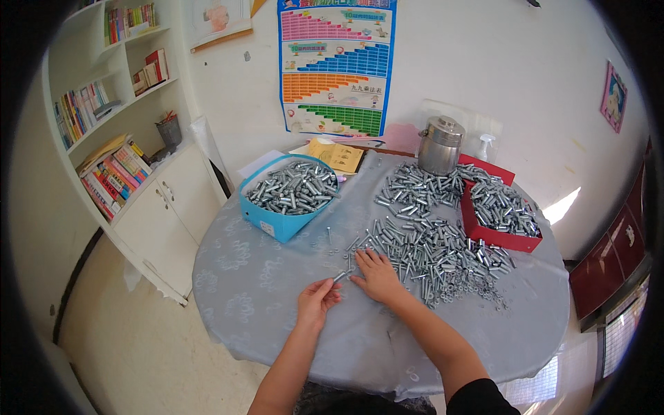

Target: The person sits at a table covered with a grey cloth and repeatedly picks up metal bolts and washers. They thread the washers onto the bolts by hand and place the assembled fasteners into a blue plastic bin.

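My left hand [319,300] pinches a silvery metal bolt [339,277] between thumb and fingertips, its free end pointing toward my right hand. My right hand [377,275] lies palm down with its fingers spread at the left edge of a loose pile of bolts and metal sleeves [422,252]. Its fingertips touch or hover over small parts there; whether anything is under them is hidden. Small washers and nuts [460,287] are scattered along the pile's near right side. One single bolt [329,235] stands apart to the left of the pile.
A blue box [280,225] heaped with metal bolts stands at the far left of the grey-covered round table [256,304]. A red box [508,240] full of bolts stands on the right. Behind are a steel canister [440,145], a spray bottle [485,146] and a yellow booklet [335,153].
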Demonstrator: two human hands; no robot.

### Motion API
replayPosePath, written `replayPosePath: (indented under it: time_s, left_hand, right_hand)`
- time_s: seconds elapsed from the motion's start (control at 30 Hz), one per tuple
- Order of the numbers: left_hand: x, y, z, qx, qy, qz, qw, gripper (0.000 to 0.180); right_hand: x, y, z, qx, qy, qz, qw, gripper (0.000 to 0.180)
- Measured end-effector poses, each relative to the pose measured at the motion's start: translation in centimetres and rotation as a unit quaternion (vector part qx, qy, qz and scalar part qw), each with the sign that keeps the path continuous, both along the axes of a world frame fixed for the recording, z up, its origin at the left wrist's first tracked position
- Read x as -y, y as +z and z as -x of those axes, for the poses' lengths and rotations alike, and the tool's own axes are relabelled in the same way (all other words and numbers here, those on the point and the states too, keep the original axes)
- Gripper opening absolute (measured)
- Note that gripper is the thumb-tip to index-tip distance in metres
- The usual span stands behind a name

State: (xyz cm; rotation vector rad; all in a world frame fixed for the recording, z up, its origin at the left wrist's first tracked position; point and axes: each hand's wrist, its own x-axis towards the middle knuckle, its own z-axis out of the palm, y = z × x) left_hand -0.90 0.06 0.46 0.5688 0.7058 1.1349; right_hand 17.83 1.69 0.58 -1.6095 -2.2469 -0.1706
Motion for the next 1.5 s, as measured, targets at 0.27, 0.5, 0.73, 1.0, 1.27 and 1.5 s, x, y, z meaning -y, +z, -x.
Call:
replayPosePath:
  time_s: [0.27,0.5,0.73,1.0,1.27,1.5]
  left_hand:
    - [0.1,0.1,-0.2,0.016,-0.002,0.008,1.0,0.016]
    - [0.2,0.9,0.0,0.011,0.006,0.008,1.0,0.013]
    - [-0.1,0.2,0.3,0.018,0.006,0.004,1.0,0.014]
    - [0.1,0.3,0.1,0.019,0.007,0.008,1.0,0.015]
    - [0.2,0.4,0.0,0.014,-0.001,0.014,1.0,0.015]
    - [0.0,0.0,0.1,0.026,-0.017,0.022,0.999,0.013]
  right_hand:
    - [3.1,0.9,-2.7,-0.017,-0.047,-0.018,0.999,0.042]
    - [-0.9,1.7,-1.6,-0.173,-0.037,-0.048,0.983,0.02]
    - [-3.1,0.6,1.1,-0.066,-0.11,-0.054,0.99,0.011]
    - [-1.0,1.6,0.7,-0.295,-0.063,0.018,0.953,0.011]
    - [0.4,2.4,0.9,-0.629,0.057,0.218,0.744,0.016]
    - [0.6,2.3,0.9,-0.617,0.017,0.237,0.75,0.02]
